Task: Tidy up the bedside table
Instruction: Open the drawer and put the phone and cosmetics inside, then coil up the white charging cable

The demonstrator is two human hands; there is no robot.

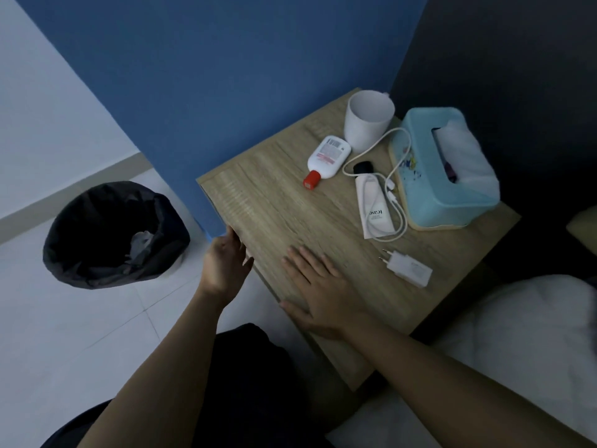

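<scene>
The wooden bedside table (274,205) carries a white cup (366,122), a white bottle with a red cap (326,158) lying flat, a white tube (374,205) with a small black cap, a white cable (387,176) looped over the tube, a white charger plug (410,268) and a light blue tissue box (442,166). My right hand (319,289) lies flat on the table's near part, fingers apart, holding nothing. My left hand (226,260) is cupped at the table's left edge; whether it holds anything is hidden.
A round bin with a black liner (113,234) stands on the pale tiled floor left of the table, with some white waste inside. A blue wall panel (226,76) is behind the table. White bedding (517,334) lies at the right.
</scene>
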